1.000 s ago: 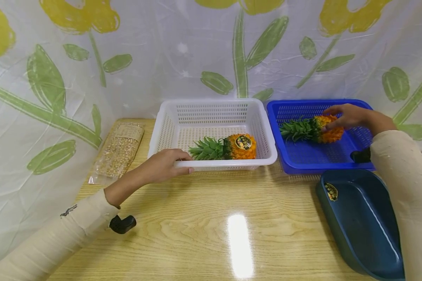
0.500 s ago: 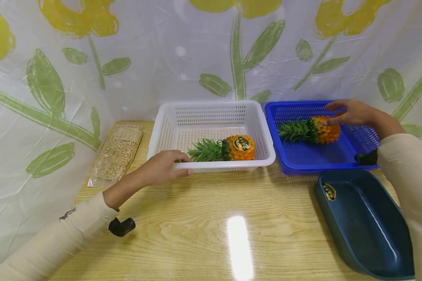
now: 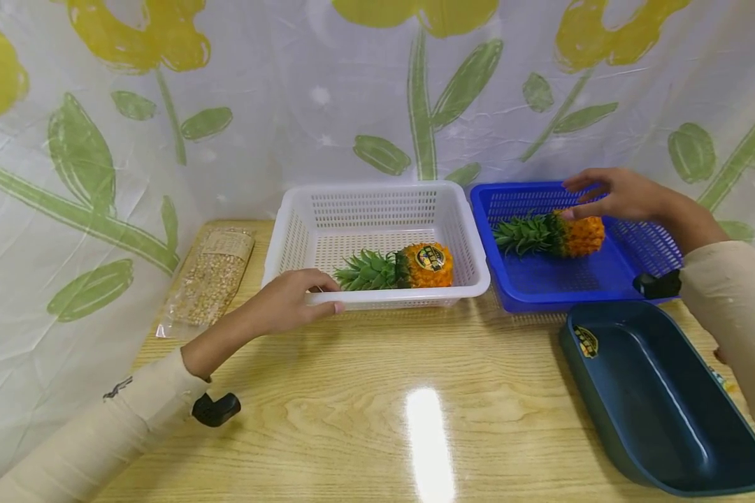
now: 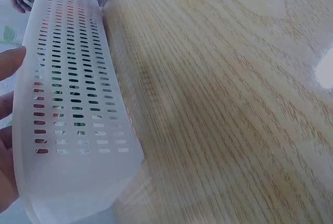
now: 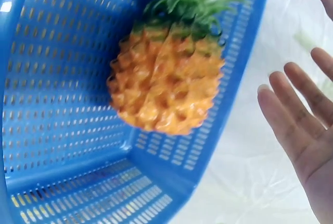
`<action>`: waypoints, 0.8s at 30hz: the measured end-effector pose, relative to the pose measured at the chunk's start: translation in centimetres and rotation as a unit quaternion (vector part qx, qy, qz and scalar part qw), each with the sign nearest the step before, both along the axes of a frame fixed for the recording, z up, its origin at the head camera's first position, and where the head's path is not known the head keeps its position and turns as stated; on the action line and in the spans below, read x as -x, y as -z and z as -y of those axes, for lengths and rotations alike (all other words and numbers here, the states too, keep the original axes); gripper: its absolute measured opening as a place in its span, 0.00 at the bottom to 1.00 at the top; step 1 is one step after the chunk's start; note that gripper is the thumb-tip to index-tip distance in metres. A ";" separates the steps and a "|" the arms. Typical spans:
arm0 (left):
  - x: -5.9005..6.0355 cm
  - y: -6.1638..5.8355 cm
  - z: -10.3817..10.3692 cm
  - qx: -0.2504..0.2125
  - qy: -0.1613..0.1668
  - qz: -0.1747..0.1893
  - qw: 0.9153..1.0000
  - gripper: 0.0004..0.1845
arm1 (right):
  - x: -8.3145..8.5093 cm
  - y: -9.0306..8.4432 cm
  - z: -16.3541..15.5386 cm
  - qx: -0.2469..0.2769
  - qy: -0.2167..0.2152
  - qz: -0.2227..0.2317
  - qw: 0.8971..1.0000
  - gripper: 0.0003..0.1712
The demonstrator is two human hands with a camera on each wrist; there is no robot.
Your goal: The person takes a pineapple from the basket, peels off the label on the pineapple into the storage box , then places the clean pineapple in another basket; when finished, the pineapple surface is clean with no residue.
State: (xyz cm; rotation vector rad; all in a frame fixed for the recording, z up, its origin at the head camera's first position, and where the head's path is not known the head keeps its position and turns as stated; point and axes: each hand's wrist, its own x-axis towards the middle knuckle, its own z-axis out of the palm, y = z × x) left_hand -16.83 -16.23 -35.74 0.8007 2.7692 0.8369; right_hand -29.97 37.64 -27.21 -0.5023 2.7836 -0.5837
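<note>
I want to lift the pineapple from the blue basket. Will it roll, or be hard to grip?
The pineapple lies on its side in the blue basket, and its body looks rounded, so a push would probably roll it. Its skin looks bumpy in the right wrist view, so it is likely not slippery. The leafy crown may flex. The right hand hovers open above it.

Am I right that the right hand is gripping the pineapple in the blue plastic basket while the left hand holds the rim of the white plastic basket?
Not quite: the right hand is open, clear of the pineapple in the blue plastic basket, as the right wrist view shows. The left hand does hold the white plastic basket rim.
</note>
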 end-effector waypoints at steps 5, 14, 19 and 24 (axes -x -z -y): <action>-0.3 -0.1 0.2 -0.012 -0.017 -0.007 1.000 0.19 | -0.7 -0.7 1.1 0.002 -0.007 -0.005 1.000 0.38; -1.0 -0.7 0.9 -0.032 -0.069 -0.018 0.997 0.27 | -1.8 -1.6 3.4 0.023 -0.033 -0.004 0.999 0.34; -1.0 -0.8 1.5 -0.051 -0.087 -0.030 0.994 0.29 | -2.1 -1.9 4.7 0.036 -0.048 -0.008 0.998 0.33; -0.9 -0.7 2.2 -0.067 -0.115 -0.031 0.991 0.30 | -2.4 -1.8 5.9 0.045 -0.061 -0.016 0.997 0.31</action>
